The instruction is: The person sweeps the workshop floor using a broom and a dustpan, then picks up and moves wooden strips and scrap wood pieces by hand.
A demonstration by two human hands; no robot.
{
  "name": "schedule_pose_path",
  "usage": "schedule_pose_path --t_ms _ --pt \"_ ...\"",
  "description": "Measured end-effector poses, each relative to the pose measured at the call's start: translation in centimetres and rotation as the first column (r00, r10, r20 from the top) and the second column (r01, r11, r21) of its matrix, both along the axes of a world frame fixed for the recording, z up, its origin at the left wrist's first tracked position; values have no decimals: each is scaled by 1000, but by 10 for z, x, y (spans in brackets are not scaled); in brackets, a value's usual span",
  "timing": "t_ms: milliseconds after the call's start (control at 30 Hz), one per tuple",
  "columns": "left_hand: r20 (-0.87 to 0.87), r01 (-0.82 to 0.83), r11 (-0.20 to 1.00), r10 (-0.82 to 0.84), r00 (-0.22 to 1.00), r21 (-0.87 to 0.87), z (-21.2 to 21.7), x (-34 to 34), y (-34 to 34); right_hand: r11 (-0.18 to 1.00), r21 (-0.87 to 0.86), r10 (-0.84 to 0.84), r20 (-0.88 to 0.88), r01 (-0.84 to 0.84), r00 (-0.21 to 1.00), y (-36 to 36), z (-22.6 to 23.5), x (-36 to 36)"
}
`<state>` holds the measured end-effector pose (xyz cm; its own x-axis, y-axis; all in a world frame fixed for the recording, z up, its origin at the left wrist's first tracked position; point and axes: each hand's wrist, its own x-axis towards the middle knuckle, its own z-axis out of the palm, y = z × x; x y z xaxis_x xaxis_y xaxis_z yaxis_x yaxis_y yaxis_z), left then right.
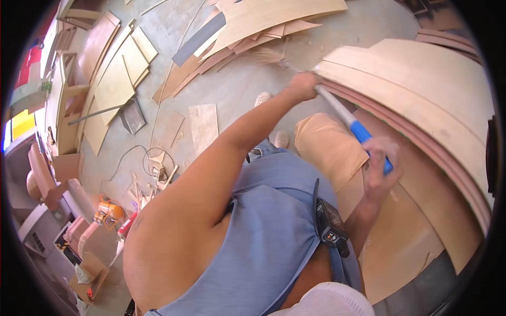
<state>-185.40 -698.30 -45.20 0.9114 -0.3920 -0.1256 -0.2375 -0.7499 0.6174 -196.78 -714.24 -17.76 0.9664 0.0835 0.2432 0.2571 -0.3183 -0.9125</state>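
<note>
Blue-gripped broom handle (345, 116) sits clamped in both hands: left hand (304, 85) fingers wrapped midway, right hand (380, 167) fingers closed at its end, bristles (265, 56) blurred over the concrete floor (237, 89).

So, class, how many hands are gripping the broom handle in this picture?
2. The left hand grips the broom handle further up, toward the bristles; the right hand holds the blue grip at its near end. No other hands show.
</note>
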Motion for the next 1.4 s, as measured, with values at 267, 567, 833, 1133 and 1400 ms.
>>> schedule_pose_path --t_ms 267,567,833,1133,1400 --pt "217 203 927 -138 966 -314 67 51 -19 986 -151 -58 128 77 990 -11 77 20" --pt "181 381 767 -337 924 -517 110 -8 11 924 326 -269 185 199 945 -53 89 49" --pt "2 263 958 -265 964 -111 26 70 -36 985 -139 -103 -15 100 995 49 41 53" --pt "147 199 928 -160 976 -316 51 111 -82 956 -237 -163 69 175 984 35 51 47" --pt "289 498 769 -409 866 -402 129 60 -77 975 -4 -206 350 221 914 -36 131 5"
